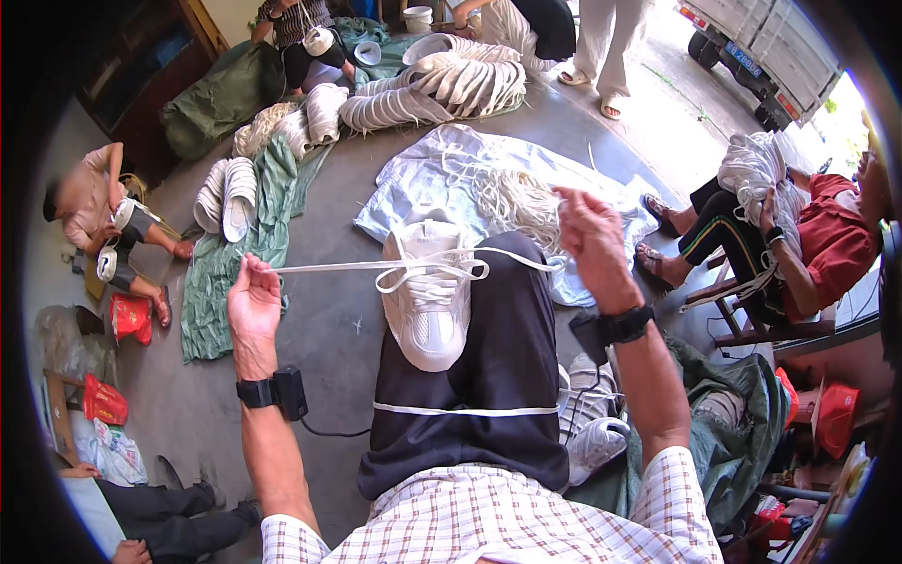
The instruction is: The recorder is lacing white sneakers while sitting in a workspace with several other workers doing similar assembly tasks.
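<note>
A white lace-up shoe (427,324) rests on my thighs, toe toward me. Its white shoelace (427,273) forms a loose bow with loops over the tongue. Out to the left, my left hand (255,299) pinches one lace end, and that length runs taut to the shoe. My right hand (598,235) is raised to the right, fingers curled in. The other lace end curves slackly toward its palm side; whether those fingers hold anything is hidden. A thin white cord (465,411) stretches across my dark trousers below the toe.
Ahead, a white sheet (413,174) bears a pile of loose laces (517,202). Rows of nested white shoes (442,89) lie beyond, with more on green sheeting (272,202) to the left. Several people sit around. More shoes (597,442) lie beside my right leg.
</note>
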Motion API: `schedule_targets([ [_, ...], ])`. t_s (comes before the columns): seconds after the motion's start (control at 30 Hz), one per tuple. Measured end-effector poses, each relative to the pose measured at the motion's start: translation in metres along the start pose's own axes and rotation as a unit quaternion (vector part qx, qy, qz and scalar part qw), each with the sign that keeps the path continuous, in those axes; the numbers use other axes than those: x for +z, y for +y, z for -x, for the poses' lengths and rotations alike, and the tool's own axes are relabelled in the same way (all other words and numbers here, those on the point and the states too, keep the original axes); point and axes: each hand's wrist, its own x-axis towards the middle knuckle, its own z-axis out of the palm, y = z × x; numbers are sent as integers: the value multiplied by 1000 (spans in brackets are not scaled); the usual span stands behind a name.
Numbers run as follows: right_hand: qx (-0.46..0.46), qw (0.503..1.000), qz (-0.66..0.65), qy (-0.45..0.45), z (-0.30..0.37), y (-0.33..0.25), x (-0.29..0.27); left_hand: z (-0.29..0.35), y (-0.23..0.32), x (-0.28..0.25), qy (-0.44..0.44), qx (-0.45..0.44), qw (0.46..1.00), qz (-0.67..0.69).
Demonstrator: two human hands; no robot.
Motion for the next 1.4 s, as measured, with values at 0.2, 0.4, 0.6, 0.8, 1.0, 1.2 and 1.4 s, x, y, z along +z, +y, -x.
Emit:
schedule_targets([
  [0.2,-82,989,47,113,-16,-34,-69,-8,21,-10,2,12,999,-37],
  [0.4,-62,921,-40,382,-30,-17,-179,-15,12,-16,59,14,996,-62],
  [0.6,-14,950,-40,308,-22,12,-135,9,16,2,120,39,983,-131],
  [0.8,14,987,-43,156,-13,18,-83,49,-76,80,140,334,605,-709],
  [1.0,19,994,-12,106,0,21,-41,66,-143,144,-35,101,706,-700],
  [1.2,16,994,-8,107,3,21,-38,43,-146,150,-36,119,582,-804],
  [1.4,43,993,-11,112,8,26,-45,40,-144,143,-42,95,686,-720],
])
